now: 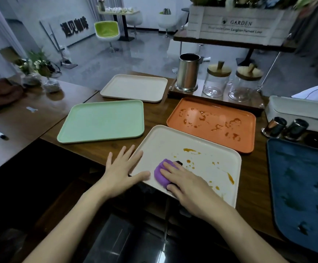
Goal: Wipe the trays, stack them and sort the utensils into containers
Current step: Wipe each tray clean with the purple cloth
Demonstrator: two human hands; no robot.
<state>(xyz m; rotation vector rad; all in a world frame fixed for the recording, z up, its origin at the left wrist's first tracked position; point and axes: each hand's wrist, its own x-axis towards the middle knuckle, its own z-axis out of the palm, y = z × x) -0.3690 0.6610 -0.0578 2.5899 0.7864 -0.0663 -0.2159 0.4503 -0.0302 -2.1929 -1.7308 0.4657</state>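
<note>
"At the near edge of the table, what were the hands doing?"

"The left hand (123,169) lay flat with fingers spread, pinning the left rim of the near cream tray (173,143). The right hand (188,185) pressed a purple sponge (161,173) inside that tray, fingers laid over it, not wrapped round."

"How would that tray handle?"

"Light and stiff, I'd judge, and slick where the sauce smears sat. It was best taken by its raised rim. The sponge looked soft."

"And beyond?"

"A green tray (103,120) lay left, a smeared orange tray (245,133) behind, and the far cream tray (135,87) lay beside a steel canister (188,74)."
</note>
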